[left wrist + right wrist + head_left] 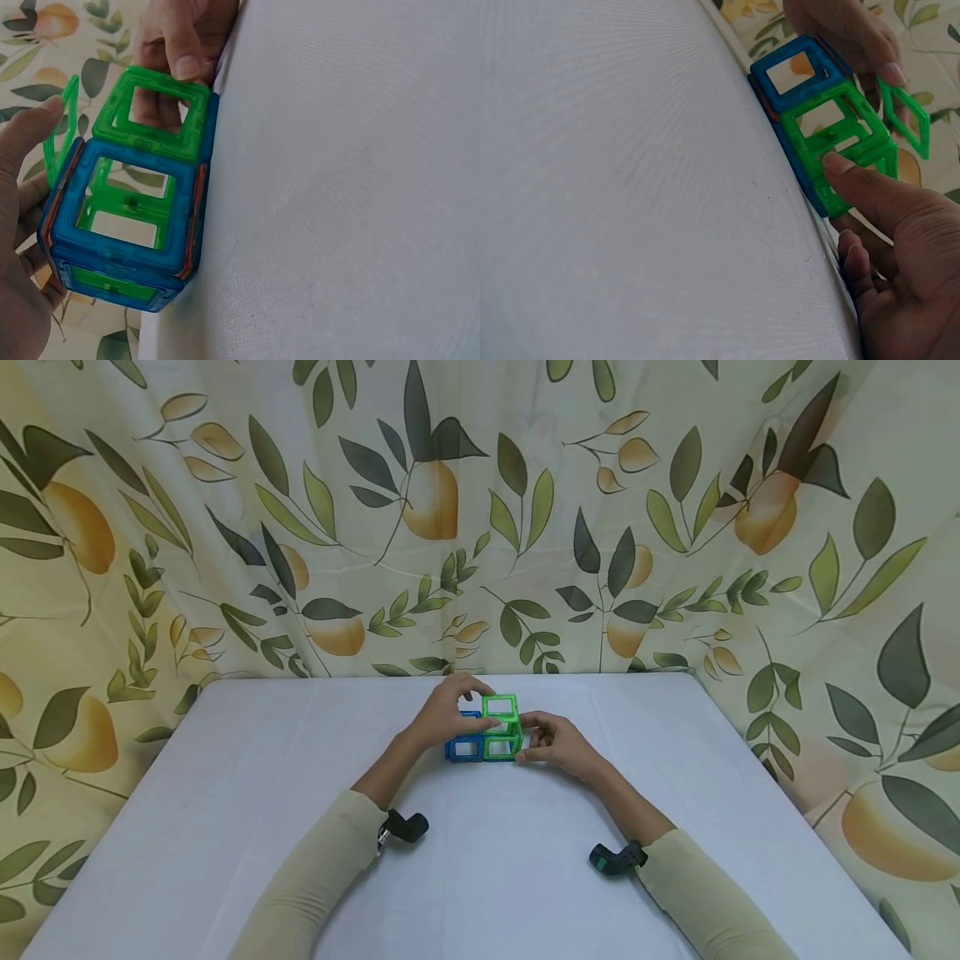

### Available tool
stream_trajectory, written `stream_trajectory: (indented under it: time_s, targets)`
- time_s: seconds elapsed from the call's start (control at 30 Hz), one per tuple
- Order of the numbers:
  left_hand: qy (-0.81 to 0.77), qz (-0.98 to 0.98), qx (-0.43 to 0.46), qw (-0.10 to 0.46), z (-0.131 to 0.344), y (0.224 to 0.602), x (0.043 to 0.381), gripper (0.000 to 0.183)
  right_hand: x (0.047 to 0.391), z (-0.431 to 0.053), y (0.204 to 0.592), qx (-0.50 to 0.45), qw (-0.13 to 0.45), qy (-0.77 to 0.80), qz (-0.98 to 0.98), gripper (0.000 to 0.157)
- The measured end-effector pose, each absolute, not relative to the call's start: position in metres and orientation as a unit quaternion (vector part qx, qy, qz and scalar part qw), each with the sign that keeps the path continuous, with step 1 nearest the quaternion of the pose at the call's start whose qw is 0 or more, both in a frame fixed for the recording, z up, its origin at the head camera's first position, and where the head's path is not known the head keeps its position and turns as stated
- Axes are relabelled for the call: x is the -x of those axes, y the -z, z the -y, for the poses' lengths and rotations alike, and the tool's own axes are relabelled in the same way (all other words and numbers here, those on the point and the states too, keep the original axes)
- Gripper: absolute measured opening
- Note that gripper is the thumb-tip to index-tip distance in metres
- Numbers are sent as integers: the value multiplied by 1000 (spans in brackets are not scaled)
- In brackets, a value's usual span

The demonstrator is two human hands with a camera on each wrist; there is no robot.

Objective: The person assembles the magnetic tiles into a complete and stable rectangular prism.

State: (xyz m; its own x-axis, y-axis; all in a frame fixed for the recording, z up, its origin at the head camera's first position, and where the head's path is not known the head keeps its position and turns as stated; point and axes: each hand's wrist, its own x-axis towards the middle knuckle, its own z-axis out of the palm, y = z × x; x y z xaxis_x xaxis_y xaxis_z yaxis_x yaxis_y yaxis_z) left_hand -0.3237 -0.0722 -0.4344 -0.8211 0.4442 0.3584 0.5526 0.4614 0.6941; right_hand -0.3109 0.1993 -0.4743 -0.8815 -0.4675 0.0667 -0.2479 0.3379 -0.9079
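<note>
Blue magnetic tiles (120, 244) form a box with a window in each side, joined to a box of green magnetic tiles (196, 124). Orange-red strips run along the blue edges. My left hand (438, 717) pinches a separate green square tile (925, 136) between thumb and fingers, tilted above the green box. At the other end, my right hand (566, 747) holds the green box, its thumb on the front tile and its other fingers curled at the end side. Blue tile also shows along the base under the green part.
The build sits on a white-covered table (525, 860), near its far edge. Behind hangs a curtain (480, 610) printed with leaves and fruit. Black wrist devices are strapped at the left cuff (367, 827) and right cuff (660, 868).
</note>
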Motion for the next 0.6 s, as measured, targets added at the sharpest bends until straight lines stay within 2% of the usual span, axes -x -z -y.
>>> stream_trajectory:
  time_s: [0.6]
  targets:
    - [410,862,291,60,66,442,318,45,310,-201,476,221,101,527,-814,60]
